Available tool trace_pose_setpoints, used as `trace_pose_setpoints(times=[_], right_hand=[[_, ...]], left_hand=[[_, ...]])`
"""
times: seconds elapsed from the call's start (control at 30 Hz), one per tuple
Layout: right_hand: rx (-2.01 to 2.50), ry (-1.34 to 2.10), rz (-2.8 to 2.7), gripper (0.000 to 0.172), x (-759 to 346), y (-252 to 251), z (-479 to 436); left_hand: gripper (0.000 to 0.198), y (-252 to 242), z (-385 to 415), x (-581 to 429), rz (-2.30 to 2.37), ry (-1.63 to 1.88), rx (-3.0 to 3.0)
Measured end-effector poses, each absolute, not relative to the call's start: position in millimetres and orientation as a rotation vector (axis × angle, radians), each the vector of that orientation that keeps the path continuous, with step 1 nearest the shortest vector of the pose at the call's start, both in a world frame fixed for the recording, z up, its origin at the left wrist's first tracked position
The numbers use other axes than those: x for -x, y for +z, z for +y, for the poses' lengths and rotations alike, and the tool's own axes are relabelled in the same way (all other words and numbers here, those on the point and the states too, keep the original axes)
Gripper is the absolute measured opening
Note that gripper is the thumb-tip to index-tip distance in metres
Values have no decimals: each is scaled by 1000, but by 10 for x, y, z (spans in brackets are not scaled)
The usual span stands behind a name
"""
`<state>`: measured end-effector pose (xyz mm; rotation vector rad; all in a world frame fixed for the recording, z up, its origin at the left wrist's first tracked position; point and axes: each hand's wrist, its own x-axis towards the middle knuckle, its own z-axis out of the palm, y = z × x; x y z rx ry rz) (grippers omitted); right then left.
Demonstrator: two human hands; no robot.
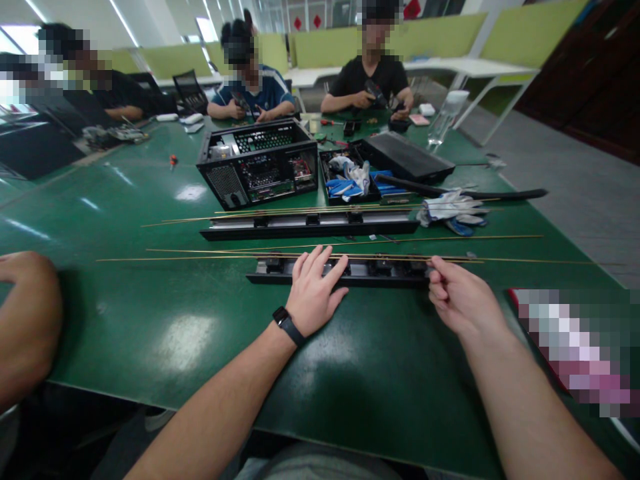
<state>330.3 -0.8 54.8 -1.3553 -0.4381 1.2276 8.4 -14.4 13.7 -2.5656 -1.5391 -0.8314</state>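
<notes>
Close in front of me lies a long black rail (pixel 390 282) with a silvery channel and dark blocks in it. Several thin brass rods (pixel 200 257) run lengthwise along its top and stick out well past both ends. My left hand (pixel 315 290), with a black watch on the wrist, rests over the rail, fingers spread and fingertips at the rods. At the rail's right end, my right hand (pixel 457 297) has thumb and forefinger pinched on a brass rod; its other fingers are curled. The exact grip point is partly hidden by the fingers.
Behind lies a second black rail (pixel 310 230) with more rods. Beyond are an open computer case (pixel 260 163), a tray holding gloves (pixel 350 177), loose gloves (pixel 453 210) and a black panel (pixel 405 157). A co-worker's arm (pixel 30 327) is at left; others sit opposite.
</notes>
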Motion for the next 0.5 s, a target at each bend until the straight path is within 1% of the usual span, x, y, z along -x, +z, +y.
trace_pose_setpoints(times=[0.33,0.5], right_hand=[[1358,1230,-421,33,-3305,548,-8],[1363,1154,-298,34,-3444,495,43]], left_hand=[[72,136,-142,-75,-1527,-837,2582],[72,131,-141,-74,-1525,-829,2571]])
